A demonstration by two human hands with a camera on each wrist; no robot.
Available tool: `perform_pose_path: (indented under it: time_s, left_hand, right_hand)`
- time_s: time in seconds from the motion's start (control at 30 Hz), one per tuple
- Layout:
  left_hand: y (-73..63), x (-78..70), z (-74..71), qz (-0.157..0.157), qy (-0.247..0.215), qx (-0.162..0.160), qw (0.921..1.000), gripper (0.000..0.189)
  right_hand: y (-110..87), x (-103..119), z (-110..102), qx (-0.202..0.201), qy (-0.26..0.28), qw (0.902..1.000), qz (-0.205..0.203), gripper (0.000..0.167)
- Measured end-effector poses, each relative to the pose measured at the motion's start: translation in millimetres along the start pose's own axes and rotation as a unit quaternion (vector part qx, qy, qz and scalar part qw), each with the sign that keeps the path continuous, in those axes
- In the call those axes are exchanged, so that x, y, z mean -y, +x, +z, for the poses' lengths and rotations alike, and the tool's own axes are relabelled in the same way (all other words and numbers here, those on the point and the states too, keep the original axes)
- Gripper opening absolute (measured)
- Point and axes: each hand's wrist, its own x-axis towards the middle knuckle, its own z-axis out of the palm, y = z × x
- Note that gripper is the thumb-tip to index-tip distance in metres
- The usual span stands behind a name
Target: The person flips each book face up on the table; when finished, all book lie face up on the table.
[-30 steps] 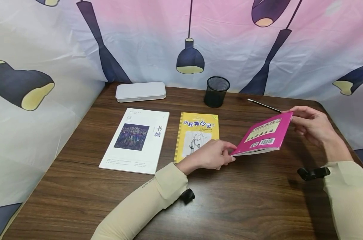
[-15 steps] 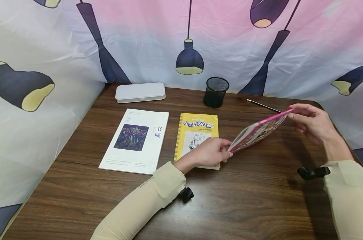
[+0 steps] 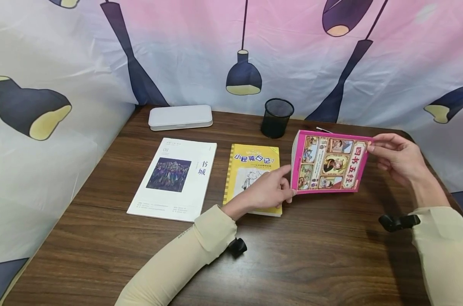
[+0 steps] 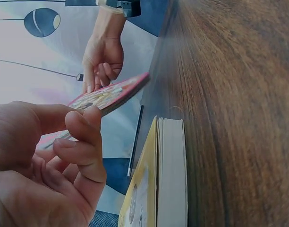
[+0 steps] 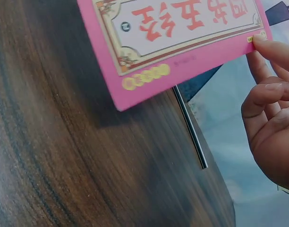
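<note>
A pink paperback book (image 3: 332, 163), its illustrated cover turned toward the head camera, is held up over the right half of the table. My right hand (image 3: 399, 159) pinches its upper right corner between thumb and fingers; the right wrist view shows that corner grip (image 5: 272, 104) close up. At the book's left edge, my left hand (image 3: 266, 189) holds the lower corner with the thumb, its index finger stretched along the edge. Under the left hand lies a yellow book (image 3: 254, 151), partly covered by it. Left of that, a white magazine (image 3: 174, 178) lies flat.
A white pencil case (image 3: 180, 117) and a black mesh pen cup (image 3: 276, 119) stand along the back of the brown table (image 3: 311, 263). Behind the pink book, a pencil (image 5: 191, 127) lies mostly hidden in the head view. A printed curtain (image 3: 189, 51) hangs behind.
The pink book has turned over between my hands: its barcode side faced up, then it was nearly edge-on, and now the illustrated cover shows. The left index finger has straightened; the right hand barely moved.
</note>
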Motion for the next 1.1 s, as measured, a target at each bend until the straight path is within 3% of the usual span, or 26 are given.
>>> perform_pose_path:
  time_s: [0.2, 0.63, 0.87, 1.1]
  left_hand:
    - [0.4, 1.0, 0.0, 0.002, -0.037, -0.018, 0.9991, 0.091]
    - [0.5, 0.9, -1.3, 0.008, -0.053, -0.041, 0.9978, 0.099]
    - [1.6, 1.2, -4.7, -0.007, -0.078, -0.048, 0.9958, 0.098]
    - [-0.8, 2.3, -10.4, 0.003, -0.084, -0.049, 0.9953, 0.096]
  right_hand:
    - [-0.3, -2, 3, -0.003, 0.024, 0.9997, -0.006, 0.027]
    - [0.1, -7, 6, 0.031, 0.067, 0.9959, -0.051, 0.028]
    - [0.6, -8, 8, 0.049, 0.025, 0.9975, -0.045, 0.046]
    - [-0.9, -9, 6, 0.101, -0.015, 0.9944, -0.024, 0.068]
